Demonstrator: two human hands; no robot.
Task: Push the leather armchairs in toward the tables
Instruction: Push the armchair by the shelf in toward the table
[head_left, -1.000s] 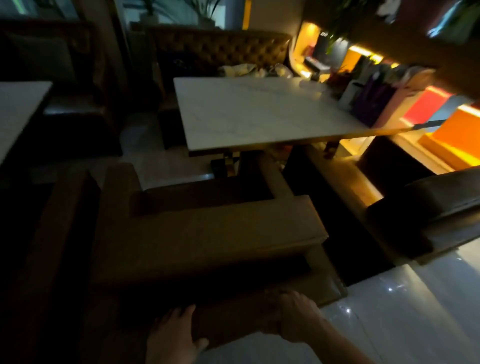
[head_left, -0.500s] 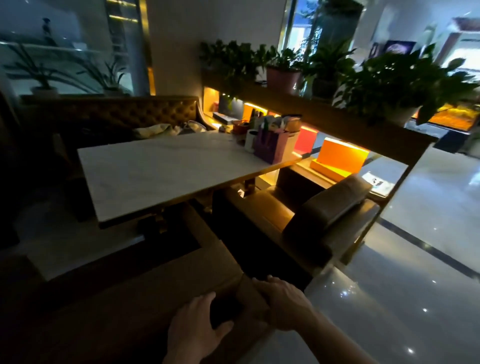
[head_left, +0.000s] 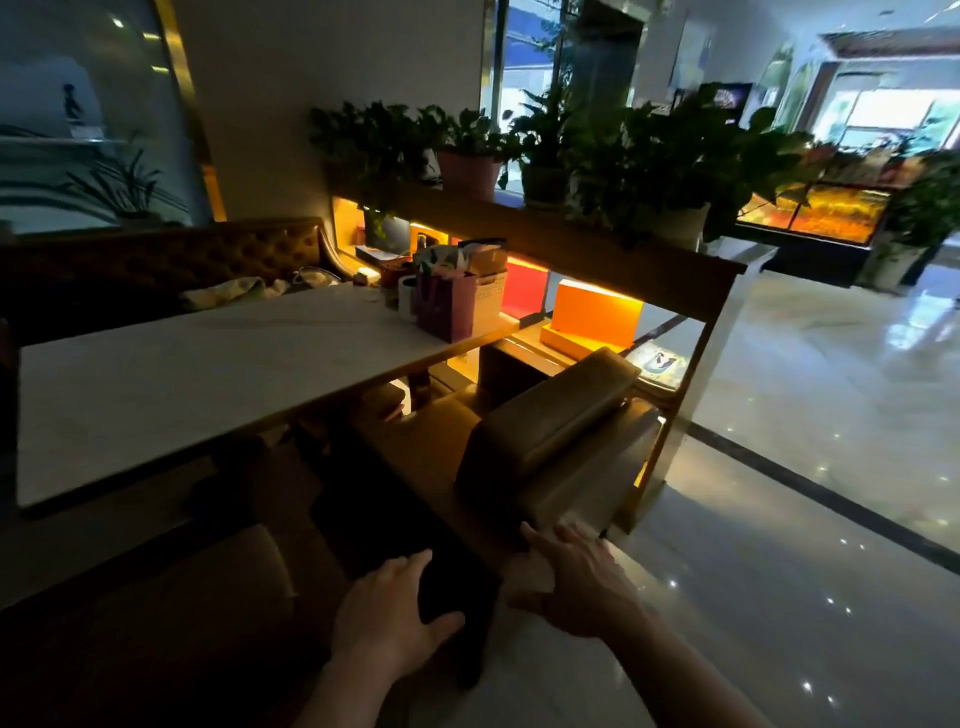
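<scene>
We're between chairs: near armchair (head_left: 171, 597) sits tucked at the table (head_left: 171, 384). Left hand (head_left: 387, 618) rests on its corner, fingers loose, gripping nothing. Right hand (head_left: 576, 577), fingers spread, reaches the far armchair (head_left: 550, 447), contact unclear. Next: push it tableward.

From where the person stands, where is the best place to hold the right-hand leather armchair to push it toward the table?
Probably its padded backrest, taken from behind on the aisle side. That broad top edge faces the person, and the seat already points at the table.
</scene>
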